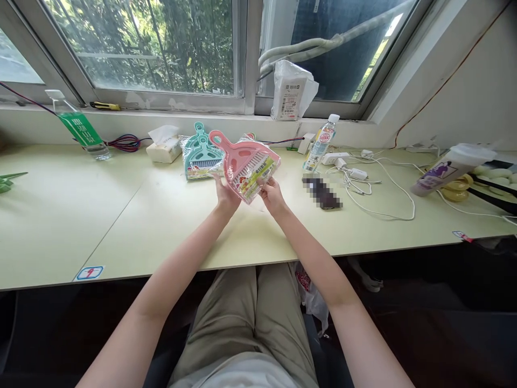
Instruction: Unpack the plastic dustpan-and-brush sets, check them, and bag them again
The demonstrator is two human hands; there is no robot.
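Note:
Above the desk I hold up a pink dustpan [238, 153] with a small brush in clear wrapping, its handle pointing to the upper left. My left hand [226, 195] grips it at the lower left edge, fingers partly hidden behind it. At its lower right corner my right hand [272, 195] pinches the wrapping near the yellow-green label. Just behind, to the left, teal dustpans [201, 153] in clear wrapping lie on the desk, partly covered by the pink one.
On the pale desk [161, 226] stand a tissue pack [163, 144], a green-labelled bottle [83, 129] and another bottle [321, 143]. White cables [359, 186], a blurred-out dark object [323, 193] and a lidded cup [450, 168] are at right. A box cutter [105, 106] lies on the sill.

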